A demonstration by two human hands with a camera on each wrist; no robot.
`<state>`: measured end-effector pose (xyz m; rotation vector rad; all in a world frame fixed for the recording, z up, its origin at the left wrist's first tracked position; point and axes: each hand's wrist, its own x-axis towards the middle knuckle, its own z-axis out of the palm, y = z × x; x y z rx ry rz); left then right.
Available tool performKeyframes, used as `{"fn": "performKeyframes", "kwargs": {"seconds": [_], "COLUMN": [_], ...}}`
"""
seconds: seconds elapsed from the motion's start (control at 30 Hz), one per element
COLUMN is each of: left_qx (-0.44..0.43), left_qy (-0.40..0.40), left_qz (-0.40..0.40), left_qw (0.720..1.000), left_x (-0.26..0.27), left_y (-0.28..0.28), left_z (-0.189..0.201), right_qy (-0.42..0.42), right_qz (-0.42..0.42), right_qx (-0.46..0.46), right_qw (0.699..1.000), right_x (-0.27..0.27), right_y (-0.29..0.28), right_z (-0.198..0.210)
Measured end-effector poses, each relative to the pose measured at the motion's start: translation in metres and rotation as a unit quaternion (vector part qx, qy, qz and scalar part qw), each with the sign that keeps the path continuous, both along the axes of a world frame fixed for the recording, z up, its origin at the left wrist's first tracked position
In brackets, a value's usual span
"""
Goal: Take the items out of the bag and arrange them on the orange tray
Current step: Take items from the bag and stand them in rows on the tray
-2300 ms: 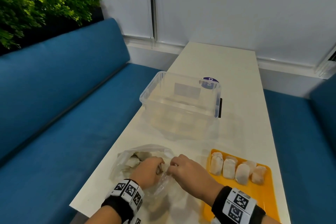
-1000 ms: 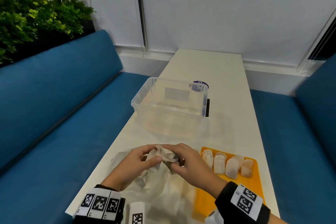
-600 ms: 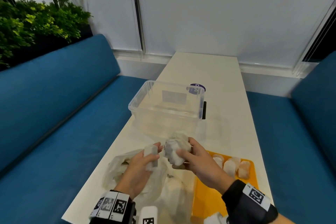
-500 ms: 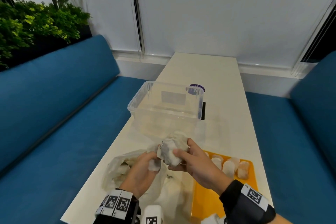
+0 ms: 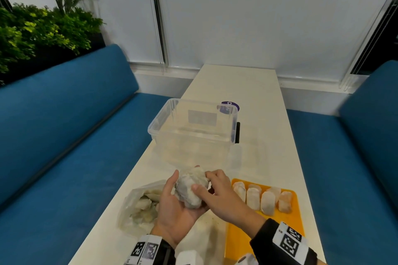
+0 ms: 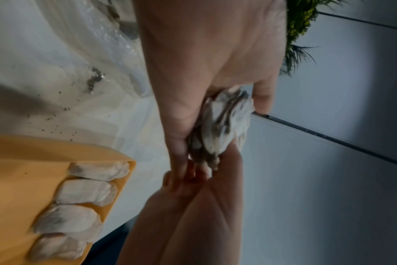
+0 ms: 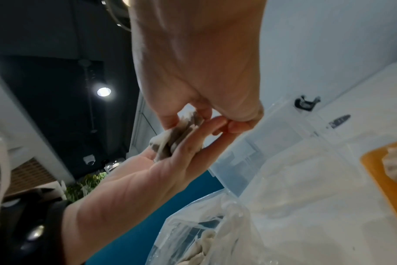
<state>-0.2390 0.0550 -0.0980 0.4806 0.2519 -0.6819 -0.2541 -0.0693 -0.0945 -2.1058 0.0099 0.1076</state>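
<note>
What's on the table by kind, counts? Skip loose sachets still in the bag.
Sachets on the tray: 4
Sachet clumps held by left hand and right hand: 1
Bags: 1
Trays: 1
Clear bins: 1
Total: 8

Left hand (image 5: 178,211) palm up, cupping bunch of tea bags (image 5: 190,189) above table (image 5: 247,92). Right hand (image 5: 221,198) grips bunch from right, thumb on top. Bag (image 5: 137,208) lies open at left, more tea bags inside. Orange tray (image 5: 241,241) at right, four tea bags in row (image 5: 265,199) along far edge. Clear tub (image 5: 193,129) beyond hands.
</note>
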Motion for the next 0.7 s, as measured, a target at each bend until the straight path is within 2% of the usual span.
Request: {"fn": "performKeyframes", "kwargs": {"seconds": [0.2,0.33,0.5,0.7], "left_qx": [0.065,0.103,0.125,0.068], "left_qy": [0.004,-0.006,-0.027,-0.049], "left_qz": [-0.006,-0.012,-0.042,-0.080], "left_qw": [0.998,0.995,0.991,0.993], "left_x": [0.001,0.000,-0.004,-0.010], "left_y": [-0.002,-0.005,-0.010,-0.001], "left_z": [-0.006,-0.008,-0.006,-0.011], "right_qy": [-0.090,-0.158,-0.129,-0.094], "right_qz": [-0.039,0.007,0.058,0.031], "right_qx": [-0.086,-0.107,-0.137,-0.063], "right_qw": [0.991,0.982,0.981,0.993], "right_x": [-0.006,-0.007,-0.003,0.000], "right_y": [-0.009,-0.016,-0.021,-0.031], "right_z": [-0.004,0.003,0.006,0.010]}}
